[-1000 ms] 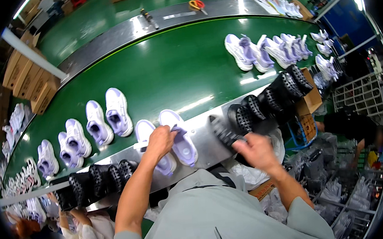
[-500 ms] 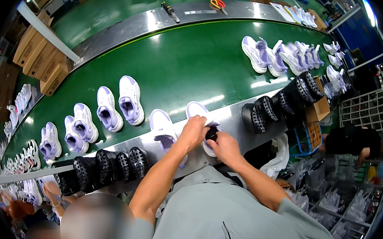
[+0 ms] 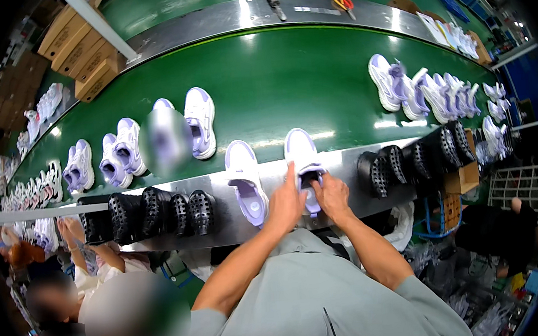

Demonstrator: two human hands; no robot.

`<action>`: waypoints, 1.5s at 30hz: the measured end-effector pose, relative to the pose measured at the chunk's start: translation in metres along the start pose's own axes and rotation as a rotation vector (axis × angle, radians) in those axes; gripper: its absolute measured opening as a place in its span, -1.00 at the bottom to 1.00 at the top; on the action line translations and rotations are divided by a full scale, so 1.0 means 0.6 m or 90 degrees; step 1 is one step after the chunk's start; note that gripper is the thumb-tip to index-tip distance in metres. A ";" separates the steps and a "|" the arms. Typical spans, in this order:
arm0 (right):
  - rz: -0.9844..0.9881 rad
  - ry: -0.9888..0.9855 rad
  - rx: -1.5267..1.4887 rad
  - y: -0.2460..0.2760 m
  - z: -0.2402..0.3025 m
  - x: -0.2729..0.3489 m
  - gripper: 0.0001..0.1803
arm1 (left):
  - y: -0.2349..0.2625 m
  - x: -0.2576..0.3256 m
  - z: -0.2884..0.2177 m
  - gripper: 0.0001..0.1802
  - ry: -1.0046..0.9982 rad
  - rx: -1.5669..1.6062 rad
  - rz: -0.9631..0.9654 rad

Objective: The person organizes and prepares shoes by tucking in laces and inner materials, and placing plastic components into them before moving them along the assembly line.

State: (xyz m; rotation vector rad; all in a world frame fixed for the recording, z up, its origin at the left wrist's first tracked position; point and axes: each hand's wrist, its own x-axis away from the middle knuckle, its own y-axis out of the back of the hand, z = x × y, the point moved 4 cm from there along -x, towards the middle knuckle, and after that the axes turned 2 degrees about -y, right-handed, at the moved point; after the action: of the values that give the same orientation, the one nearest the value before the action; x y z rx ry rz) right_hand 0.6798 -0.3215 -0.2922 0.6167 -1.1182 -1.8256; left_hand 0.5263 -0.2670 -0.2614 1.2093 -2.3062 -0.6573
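Note:
A white and lilac sneaker (image 3: 301, 148) stands in front of me on the metal edge of the bench, toe pointing away. My left hand (image 3: 286, 203) grips its left side near the heel, with the index finger stretched along the upper. At the right of its opening, my right hand (image 3: 333, 196) holds the collar, and some fingertips are hidden inside. The opening looks dark within. Just left of it, untouched, lies a matching sneaker (image 3: 241, 160) with its tongue pulled forward and its pale insole showing.
Black studded shoe moulds (image 3: 155, 210) line the metal edge at left, and more black moulds (image 3: 415, 159) at right. White and lilac sneakers (image 3: 200, 121) stand on the green surface (image 3: 287, 78). Scissors (image 3: 343, 4) and a screwdriver-like tool (image 3: 273, 4) lie beyond. Other people work at both sides.
The scene has shifted right in the picture. My left hand has gone from the sneaker's tongue down to its side. The black thing at my right hand no longer shows.

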 end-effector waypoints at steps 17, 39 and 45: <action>0.286 0.019 0.195 0.078 0.006 0.030 -0.41 | 0.126 0.150 0.015 -0.67 -0.116 -0.054 -0.211; 0.555 -0.302 -0.987 0.061 0.308 0.096 -0.57 | 0.293 0.201 -0.046 -0.42 -0.222 -0.105 -0.361; 0.699 -0.339 -0.774 0.086 0.243 0.102 -0.66 | 0.250 0.073 -0.011 -0.48 -0.107 0.207 -0.185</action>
State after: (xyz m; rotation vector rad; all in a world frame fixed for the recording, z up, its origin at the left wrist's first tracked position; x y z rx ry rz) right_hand 0.5605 -0.3209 -0.1761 -1.0469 -0.2777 -1.2732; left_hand 0.4137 -0.2302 -0.1595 1.7212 -2.4674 -0.5081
